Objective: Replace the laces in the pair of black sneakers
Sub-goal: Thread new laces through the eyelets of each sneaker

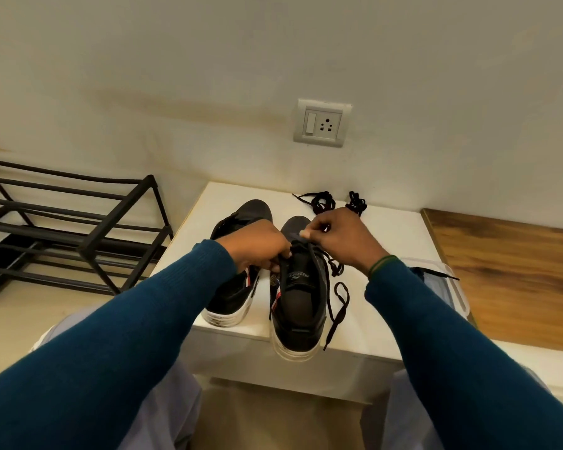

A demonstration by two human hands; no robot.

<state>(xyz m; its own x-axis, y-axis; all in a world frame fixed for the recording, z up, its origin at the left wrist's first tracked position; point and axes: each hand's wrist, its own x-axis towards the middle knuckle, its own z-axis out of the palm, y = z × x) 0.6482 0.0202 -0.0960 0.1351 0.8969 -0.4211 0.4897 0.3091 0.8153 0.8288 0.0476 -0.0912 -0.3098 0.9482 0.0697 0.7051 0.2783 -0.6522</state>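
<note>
— Surface first. What is everything standing on?
— White table [387, 241], pushed against a pale wall. Wall socket [322, 123] is above the table's back edge. Black shoe rack [72, 222] stands on the floor off the table's left side, and a wooden top [507, 271] butts against its right side.
— Sneakers?
— Both are on the table, heels toward the seated person. Left sneaker [231, 297] is on the table's left half, heel at the front edge. Right sneaker [298, 306] is just beside it, mid-table, with its heel hanging over the front edge.
— Left hand?
— Left hand [257, 245] is above the middle of the table. Its fingers are curled round one strand of the lace [337, 300] at the left rim of the right sneaker's opening. I cannot tell whether it also grips the rim.
— Right hand?
— Right hand [342, 238] is a little nearer the table's back. Thumb and forefinger are pinched together on the same lace, at the toe end of the lacing. There are green bands [382, 264] on that wrist and blue sleeves on both arms.
— Rest of the lace?
— It is loose. It loops over the tabletop on the sneaker's right, and one tip dangles past the table's front edge.
— Anything else up there?
— Two bundles of spare laces [320, 203] lie at the table's back edge. A clear plastic box [442, 280] sits at the right edge, with a lace tip lying across it.
</note>
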